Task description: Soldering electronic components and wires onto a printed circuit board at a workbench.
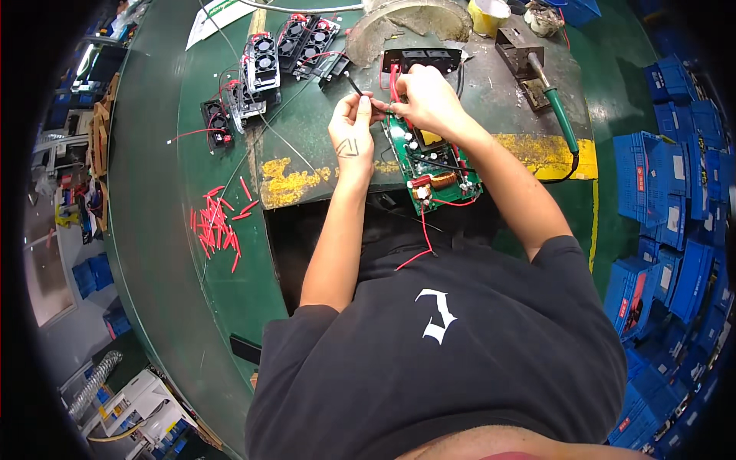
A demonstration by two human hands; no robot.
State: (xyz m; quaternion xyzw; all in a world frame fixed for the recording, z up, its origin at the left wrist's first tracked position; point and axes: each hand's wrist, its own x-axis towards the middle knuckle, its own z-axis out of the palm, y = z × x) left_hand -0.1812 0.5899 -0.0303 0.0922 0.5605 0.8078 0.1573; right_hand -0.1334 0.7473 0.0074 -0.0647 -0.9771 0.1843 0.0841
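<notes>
A green circuit board with a copper coil lies in front of me at the bench's near edge, its far end against a black panel with sockets. My left hand is closed, pinching a thin black wire between thumb and fingers beside the board. My right hand bends over the board's far end, fingers closed next to thick red wires. What its fingertips grip is hidden. From the board's near end a thin red wire hangs toward my shirt.
Several fan units with loose wires lie left of my hands. Red sleeves are scattered on the green surface. On the right a green-handled soldering iron rests in its metal stand. Blue crates are stacked farther right.
</notes>
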